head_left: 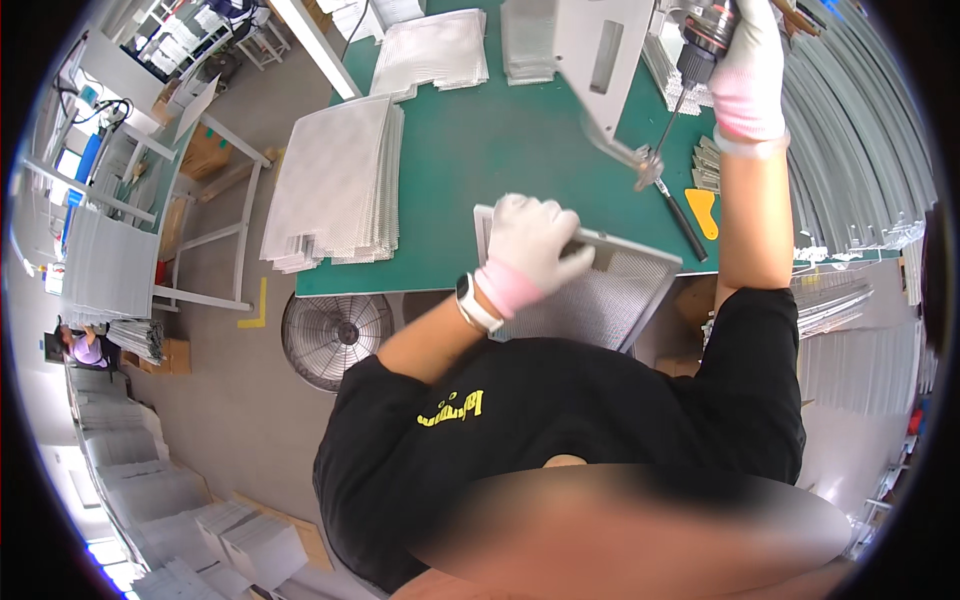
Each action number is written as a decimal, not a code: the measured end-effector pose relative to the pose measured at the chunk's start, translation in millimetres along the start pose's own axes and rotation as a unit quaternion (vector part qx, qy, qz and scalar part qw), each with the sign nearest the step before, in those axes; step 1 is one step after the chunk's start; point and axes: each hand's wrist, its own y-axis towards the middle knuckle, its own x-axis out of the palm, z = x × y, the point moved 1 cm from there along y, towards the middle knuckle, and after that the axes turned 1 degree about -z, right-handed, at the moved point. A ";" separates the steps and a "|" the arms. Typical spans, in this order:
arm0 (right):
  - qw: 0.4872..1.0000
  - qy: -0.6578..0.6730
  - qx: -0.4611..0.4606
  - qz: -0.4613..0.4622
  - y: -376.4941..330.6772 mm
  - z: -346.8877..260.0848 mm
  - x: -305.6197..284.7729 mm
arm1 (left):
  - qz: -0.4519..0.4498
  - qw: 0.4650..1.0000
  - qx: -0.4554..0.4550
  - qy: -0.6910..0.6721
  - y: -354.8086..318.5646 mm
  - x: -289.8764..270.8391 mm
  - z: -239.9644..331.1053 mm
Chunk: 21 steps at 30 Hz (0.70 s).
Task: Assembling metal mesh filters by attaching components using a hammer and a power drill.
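Note:
My left hand (527,243), in a white glove with a pink cuff, grips the top edge of a framed mesh panel (612,300). The panel has a light metal rim and leans at the table's front edge, against my body. My right hand (752,75), gloved alike, is raised at the upper right and wrapped round a power driver (707,38). Its long thin bit points down and left, toward a small blurred metal part whose kind I cannot make out. Below that, a black-handled tool (683,222) and a yellow scraper (703,212) lie on the table.
The green table (470,160) carries stacks of mesh sheets (335,180) at left and back. A grey slotted metal stand (605,60) rises at the far side. Long metal strips (850,150) are stacked on the right. A floor fan (338,340) stands below the table's front edge.

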 end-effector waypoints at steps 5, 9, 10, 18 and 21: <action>1.000 -0.004 0.022 0.003 -49.0 17.7 15.9 | 0.018 1.000 0.001 0.014 -16.0 -17.3 29.2; 0.999 0.016 0.038 -0.002 -68.8 25.0 -2.9 | 0.024 1.000 0.016 0.000 -20.1 -21.8 35.4; 0.997 0.065 0.047 -0.006 -72.9 24.4 -4.2 | 0.021 1.000 0.016 0.001 -20.0 -22.3 36.9; 0.987 0.080 0.033 0.132 -72.4 9.9 31.2 | 0.045 0.997 0.051 -0.048 -14.4 -26.7 35.5; 0.998 0.047 0.014 0.042 -82.3 12.8 30.9 | 0.008 0.996 0.058 -0.064 -23.5 -23.7 34.7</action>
